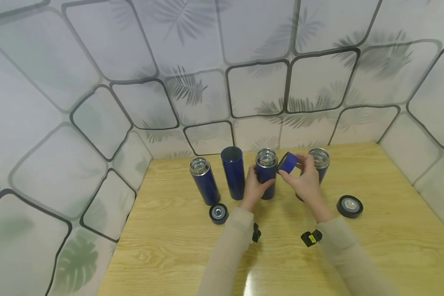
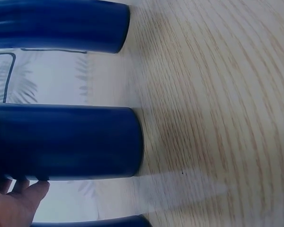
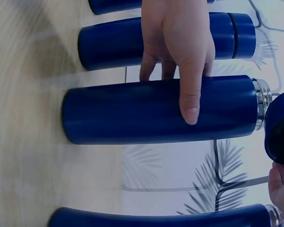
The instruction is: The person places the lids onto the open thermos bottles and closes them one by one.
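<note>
In the head view my left hand (image 1: 257,187) grips the body of an upright blue thermos bottle (image 1: 269,191). Its steel mouth is uncovered. Close to that mouth, on the right, my right hand (image 1: 306,179) holds a blue bottle cap (image 1: 289,162), tilted, by its sides. The right wrist view shows the dark hollow inside of the cap (image 3: 280,142) beside the steel neck. There, the left hand (image 3: 177,42) has its thumb laid across the bottle (image 3: 132,113). Only part of the left hand (image 2: 16,203) appears in the left wrist view.
Left of the held bottle stand a capped blue bottle (image 1: 234,176) and an uncapped one (image 1: 207,185). Another uncapped bottle (image 1: 322,166) is partly behind the right hand. Upturned caps lie on the table (image 1: 163,246): one left (image 1: 218,213), one right (image 1: 350,206). A patterned wall (image 1: 257,90) rises behind.
</note>
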Tool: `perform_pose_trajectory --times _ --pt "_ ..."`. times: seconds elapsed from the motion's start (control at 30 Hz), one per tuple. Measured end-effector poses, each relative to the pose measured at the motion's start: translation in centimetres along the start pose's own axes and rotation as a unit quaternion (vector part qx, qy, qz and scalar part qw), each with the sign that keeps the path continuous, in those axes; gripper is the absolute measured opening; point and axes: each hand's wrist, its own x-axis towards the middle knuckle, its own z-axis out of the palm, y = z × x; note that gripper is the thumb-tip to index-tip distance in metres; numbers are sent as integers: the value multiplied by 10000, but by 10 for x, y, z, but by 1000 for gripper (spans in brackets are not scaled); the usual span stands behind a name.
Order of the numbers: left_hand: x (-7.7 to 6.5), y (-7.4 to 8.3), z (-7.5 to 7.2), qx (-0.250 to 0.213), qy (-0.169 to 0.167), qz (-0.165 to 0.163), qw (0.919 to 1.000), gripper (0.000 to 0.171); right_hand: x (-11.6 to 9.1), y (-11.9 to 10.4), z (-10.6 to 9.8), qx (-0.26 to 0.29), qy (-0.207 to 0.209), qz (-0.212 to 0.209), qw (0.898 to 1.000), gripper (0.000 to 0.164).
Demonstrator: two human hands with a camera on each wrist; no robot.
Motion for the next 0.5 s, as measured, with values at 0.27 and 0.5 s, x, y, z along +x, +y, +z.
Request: perform_pose_trajectory --times 0.27,0.5 --pt "1 -1 -1 96 -6 128 9999 70 16 -6 3 -240 132 -561 9981 60" --pt "1 -2 0 218 -11 234 9995 69 30 -7 6 -650 100 -1041 9924 57"
